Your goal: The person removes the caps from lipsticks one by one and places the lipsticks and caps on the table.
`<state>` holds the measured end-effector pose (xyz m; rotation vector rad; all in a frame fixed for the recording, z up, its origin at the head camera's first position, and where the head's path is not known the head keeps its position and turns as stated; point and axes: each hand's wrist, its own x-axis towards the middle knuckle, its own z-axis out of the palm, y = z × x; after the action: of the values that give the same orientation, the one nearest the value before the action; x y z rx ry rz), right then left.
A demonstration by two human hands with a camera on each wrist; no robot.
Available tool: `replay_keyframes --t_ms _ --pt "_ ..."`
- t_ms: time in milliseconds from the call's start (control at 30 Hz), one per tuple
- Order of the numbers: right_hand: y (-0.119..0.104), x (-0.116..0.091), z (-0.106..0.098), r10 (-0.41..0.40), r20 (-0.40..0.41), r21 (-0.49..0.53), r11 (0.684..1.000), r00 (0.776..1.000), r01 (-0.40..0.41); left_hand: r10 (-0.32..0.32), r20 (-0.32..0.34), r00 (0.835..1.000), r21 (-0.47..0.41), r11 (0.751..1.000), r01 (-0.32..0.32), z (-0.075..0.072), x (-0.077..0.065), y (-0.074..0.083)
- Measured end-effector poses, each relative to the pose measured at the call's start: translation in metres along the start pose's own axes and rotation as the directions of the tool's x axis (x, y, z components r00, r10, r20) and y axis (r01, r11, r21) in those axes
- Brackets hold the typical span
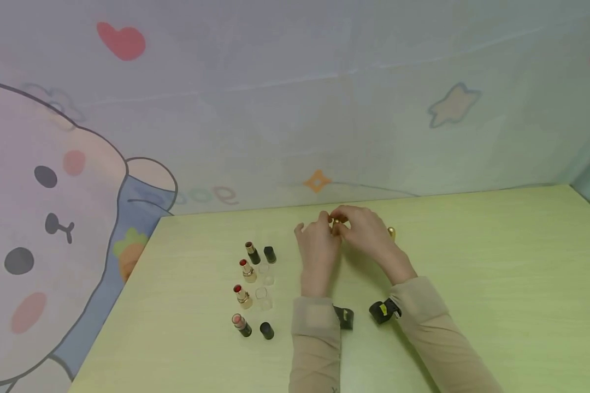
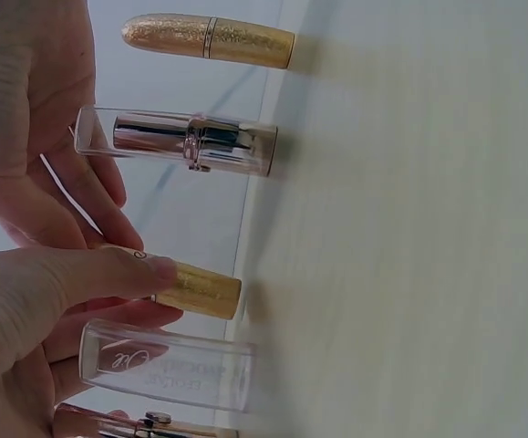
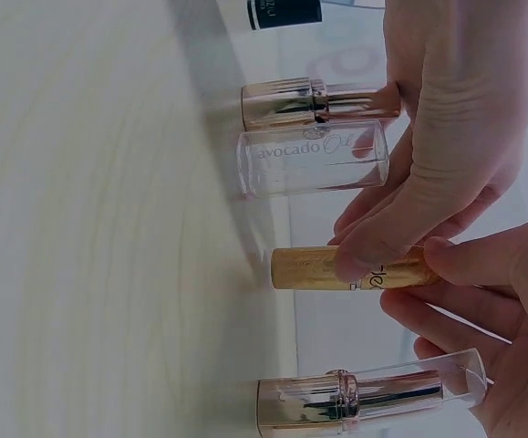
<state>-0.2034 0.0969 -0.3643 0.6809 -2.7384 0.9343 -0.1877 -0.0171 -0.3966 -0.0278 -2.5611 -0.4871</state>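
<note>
A gold lipstick tube (image 2: 207, 290) stands upright at the table's far side, between both hands. My left hand (image 1: 318, 243) grips its lower body, thumb flat along the front in the left wrist view. The fingertips of my right hand (image 1: 366, 229) pinch its upper end. To the right is a capped lipstick with a clear cover (image 3: 373, 394), and beyond it another gold, bullet-shaped lipstick (image 2: 209, 41). Left of the held tube are a clear cap (image 3: 311, 160) lettered "avocado Oil" and a rose-gold lipstick (image 3: 277, 104), partly hidden behind the left hand in the left wrist view.
On the left of the table stand several uncapped lipsticks (image 1: 246, 299) in a row, with black caps (image 1: 267, 330) and clear caps (image 1: 264, 299) beside them. Black wrist devices (image 1: 384, 311) sit at both sleeves. A printed cloth (image 1: 275, 109) hangs behind the far edge.
</note>
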Motion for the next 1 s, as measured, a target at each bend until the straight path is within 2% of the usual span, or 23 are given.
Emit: replay_keyframes --t_ms 167,433,533,633,733,800,933,1000 --pt "0.002 0.001 0.000 0.018 -0.028 0.014 1.000 0.999 -0.017 0.012 0.002 1.000 -0.030 0.999 -0.012 -0.003 0.001 0.000" --pt "0.003 0.001 -0.006 0.020 -0.099 0.126 0.992 0.995 -0.008 0.058 -0.026 0.998 -0.123 0.991 -0.060 -0.018 0.007 -0.001" --pt "0.002 0.001 -0.007 0.013 -0.108 0.151 0.988 0.994 0.004 0.051 -0.015 0.999 -0.173 0.983 -0.053 -0.022 0.009 -0.001" --pt "0.001 0.001 -0.007 0.014 -0.115 0.194 0.981 0.993 0.008 0.022 0.029 0.999 -0.246 0.969 -0.014 -0.024 0.010 -0.002" --pt "0.001 0.001 -0.008 0.023 -0.134 0.253 0.967 0.991 0.012 -0.002 0.060 0.998 -0.338 0.941 0.022 -0.023 0.011 -0.003" --pt "0.001 0.001 -0.009 0.028 -0.146 0.293 0.956 0.989 0.016 -0.011 0.063 0.998 -0.407 0.913 0.036 -0.022 0.012 -0.004" --pt "0.003 0.001 -0.011 0.035 -0.165 0.333 0.943 0.986 0.023 -0.003 0.042 0.999 -0.543 0.839 0.026 -0.019 0.013 -0.006" --pt "0.004 0.002 -0.013 0.041 -0.168 0.353 0.935 0.985 0.022 0.000 0.045 0.999 -0.607 0.794 0.027 -0.018 0.013 -0.006"
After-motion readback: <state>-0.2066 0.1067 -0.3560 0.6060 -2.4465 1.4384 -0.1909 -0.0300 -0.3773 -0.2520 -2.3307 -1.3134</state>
